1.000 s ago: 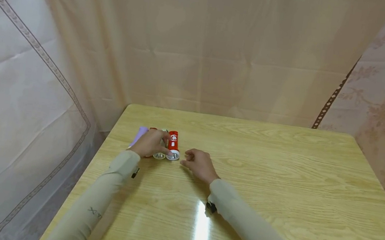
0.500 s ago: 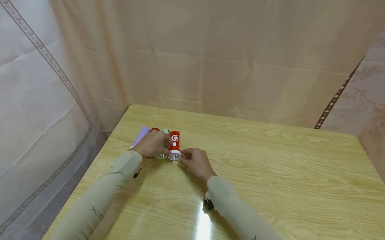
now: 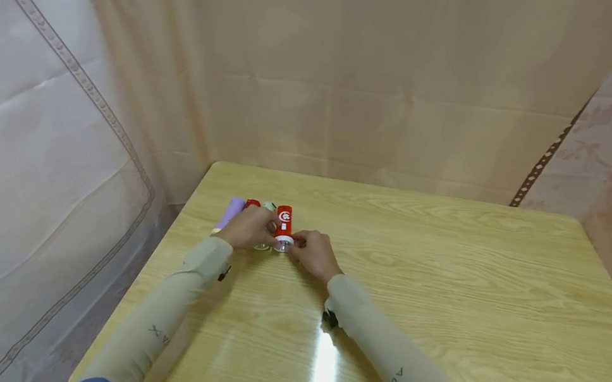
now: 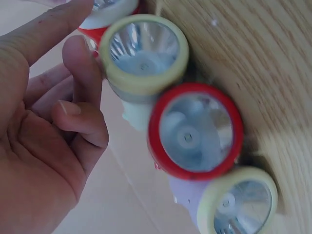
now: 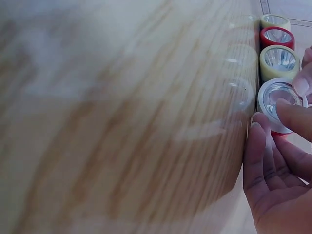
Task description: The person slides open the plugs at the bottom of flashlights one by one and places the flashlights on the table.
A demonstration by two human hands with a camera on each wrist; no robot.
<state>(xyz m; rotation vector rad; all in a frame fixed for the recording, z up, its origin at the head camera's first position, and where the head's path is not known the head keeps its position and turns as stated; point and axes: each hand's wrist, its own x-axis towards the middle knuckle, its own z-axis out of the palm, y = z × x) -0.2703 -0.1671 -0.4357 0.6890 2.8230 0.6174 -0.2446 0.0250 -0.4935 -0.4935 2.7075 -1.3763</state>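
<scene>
Several flashlights lie side by side on the wooden table, lenses facing me. The rightmost is a red flashlight [image 3: 285, 218] with a white rim. My left hand [image 3: 248, 227] reaches over the row, its thumb and a finger at this flashlight's head; its other fingers curl loosely in the left wrist view. From the right, my right hand [image 3: 316, 256] pinches the same head, thumb across the lens in the right wrist view. Beside it are a mint-green flashlight [image 4: 146, 87] with a cream rim, a red-rimmed flashlight [image 4: 195, 173] and a purple flashlight [image 3: 231, 210], partly covered by my left hand.
The wooden table [image 3: 412, 306] stretches away to the right and toward me, with a bright light reflection [image 3: 324, 372] near its front. Beige cloth [image 3: 365, 83] hangs behind the back edge, and pale cloth [image 3: 26, 182] hangs at the left.
My right hand has moved left from beside the row onto the red flashlight's head. The left hand keeps its place at the row. The head view has shifted slightly.
</scene>
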